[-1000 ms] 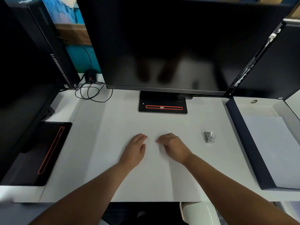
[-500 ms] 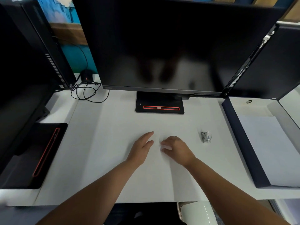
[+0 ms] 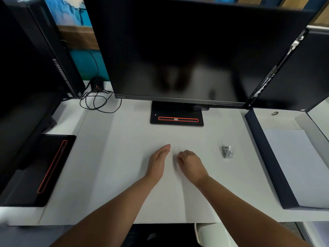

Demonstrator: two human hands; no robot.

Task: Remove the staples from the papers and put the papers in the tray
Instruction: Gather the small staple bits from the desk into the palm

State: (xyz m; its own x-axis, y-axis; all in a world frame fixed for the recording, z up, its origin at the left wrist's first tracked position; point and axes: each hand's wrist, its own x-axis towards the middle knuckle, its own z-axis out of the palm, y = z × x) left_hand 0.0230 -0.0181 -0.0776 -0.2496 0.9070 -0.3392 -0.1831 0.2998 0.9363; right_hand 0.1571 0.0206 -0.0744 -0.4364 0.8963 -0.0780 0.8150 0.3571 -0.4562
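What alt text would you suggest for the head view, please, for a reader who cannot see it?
Two hands rest on white papers on a desk before a dark monitor: the left hand open, the right hand curled. A small metal tool lies to their right, and beyond it a dark-walled tray holds a sheet.

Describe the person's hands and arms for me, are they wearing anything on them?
Nothing worn is visible. The left hand and right hand are bare, with no gloves, rings, watch or bracelet showing. The forearms are uncovered too, and no sleeve appears anywhere up to the bottom edge of the head view. There are no markings, bandages or straps on them.
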